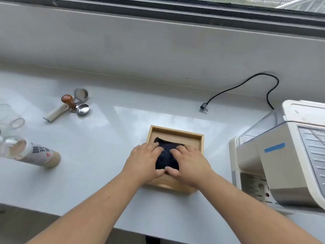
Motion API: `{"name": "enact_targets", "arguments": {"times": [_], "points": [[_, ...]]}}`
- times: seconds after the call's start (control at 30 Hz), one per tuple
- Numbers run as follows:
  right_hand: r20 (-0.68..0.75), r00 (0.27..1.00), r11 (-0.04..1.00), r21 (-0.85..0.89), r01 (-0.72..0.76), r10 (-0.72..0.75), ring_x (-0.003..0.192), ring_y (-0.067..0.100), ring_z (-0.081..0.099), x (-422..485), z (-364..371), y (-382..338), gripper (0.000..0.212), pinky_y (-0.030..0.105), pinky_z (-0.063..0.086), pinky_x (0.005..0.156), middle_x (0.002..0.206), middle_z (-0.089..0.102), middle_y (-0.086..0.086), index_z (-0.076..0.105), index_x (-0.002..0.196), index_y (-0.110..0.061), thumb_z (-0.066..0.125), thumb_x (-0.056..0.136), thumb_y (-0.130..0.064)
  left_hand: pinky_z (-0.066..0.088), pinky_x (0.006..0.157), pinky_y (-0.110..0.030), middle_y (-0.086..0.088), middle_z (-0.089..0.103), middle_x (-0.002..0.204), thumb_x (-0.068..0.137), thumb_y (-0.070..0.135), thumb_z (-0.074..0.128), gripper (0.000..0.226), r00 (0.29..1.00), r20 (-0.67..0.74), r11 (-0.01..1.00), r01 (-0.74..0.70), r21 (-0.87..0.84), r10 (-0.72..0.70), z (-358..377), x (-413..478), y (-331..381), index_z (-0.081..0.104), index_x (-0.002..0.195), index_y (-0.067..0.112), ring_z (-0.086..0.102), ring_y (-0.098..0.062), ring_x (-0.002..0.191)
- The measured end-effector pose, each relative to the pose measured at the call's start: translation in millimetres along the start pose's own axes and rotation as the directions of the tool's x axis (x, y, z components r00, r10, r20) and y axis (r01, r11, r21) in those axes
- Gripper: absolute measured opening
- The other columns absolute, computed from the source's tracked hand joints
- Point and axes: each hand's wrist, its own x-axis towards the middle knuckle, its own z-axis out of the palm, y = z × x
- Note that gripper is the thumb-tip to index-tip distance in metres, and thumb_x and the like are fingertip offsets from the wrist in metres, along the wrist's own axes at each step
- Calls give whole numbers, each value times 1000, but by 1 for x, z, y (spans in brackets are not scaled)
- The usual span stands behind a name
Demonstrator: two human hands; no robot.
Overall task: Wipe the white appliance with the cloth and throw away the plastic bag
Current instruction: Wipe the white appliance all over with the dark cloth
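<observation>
A dark folded cloth [166, 155] lies in a shallow wooden tray [175, 133] at the middle of the grey counter. My left hand [144, 160] rests on the cloth's left side and my right hand [190, 163] on its right side, fingers spread flat and thumbs meeting at its near edge. Whether either hand grips the cloth is unclear. The white appliance [281, 159], an espresso machine with a strip of blue tape, stands at the right edge, apart from the tray. I see no plastic bag.
An unplugged black power cord [246, 85] lies behind the machine. At the left are a portafilter [56, 112], a wooden-topped tamper [68, 101], two metal filter baskets, glass jars [16, 122] and a bottle [31, 152] lying on its side. A window ledge runs along the back.
</observation>
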Motion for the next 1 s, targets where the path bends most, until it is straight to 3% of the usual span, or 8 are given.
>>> {"name": "enact_targets", "arguments": {"times": [0.17, 0.3, 0.57, 0.73, 0.87, 1.0], "points": [[60, 998, 997, -63, 37, -33, 126, 28, 47, 7, 15, 1, 77, 44, 41, 108, 138, 53, 0, 44, 146, -27, 52, 85, -74, 26, 126, -43, 6, 36, 167, 84, 67, 66, 79, 998, 63, 997, -29, 65, 25, 11, 7, -7, 44, 152, 32, 31, -19, 153], [52, 997, 995, -83, 58, -54, 124, 29, 48, 13, 16, 2, 66, 44, 40, 108, 136, 54, 2, 45, 143, -26, 63, 88, -58, 28, 124, -41, 6, 41, 164, 84, 60, 70, 74, 998, 37, 995, -45, 87, 42, 12, 10, -9, 48, 149, 32, 35, -19, 150], [6, 997, 995, -70, 75, -75, 112, 29, 55, 16, 12, 3, 33, 43, 45, 99, 122, 63, 0, 59, 125, -25, 45, 101, -43, 37, 116, -39, 6, 55, 150, 86, 56, 67, 60, 999, 7, 994, -48, 97, 47, 12, 14, -6, 57, 139, 29, 47, -21, 138], [-17, 996, 996, -33, 87, -88, 111, 29, 56, 12, 4, 7, 33, 44, 45, 98, 121, 67, -1, 58, 129, -25, 39, 106, -38, 42, 106, -38, 7, 63, 132, 88, 54, 62, 48, 999, -11, 993, -45, 108, 47, 4, 15, -3, 59, 129, 29, 54, -22, 123], [-68, 993, 995, -5, 95, -95, 108, 29, 57, 5, -13, 10, 36, 44, 46, 95, 119, 66, -2, 56, 133, -25, 35, 107, -39, 45, 87, -37, 5, 67, 115, 91, 43, 54, 35, 998, -42, 995, -38, 90, 42, -13, 15, 2, 59, 121, 26, 58, -23, 105], [-135, 988, 995, 48, 83, -76, 100, 27, 57, -2, -42, 17, 31, 41, 47, 85, 110, 66, -2, 59, 122, -25, 36, 107, -39, 47, 76, -36, 7, 69, 106, 91, 35, 47, 31, 991, -135, 998, -23, -60, 14, -34, 13, 10, 58, 119, 28, 61, -22, 92]]}}
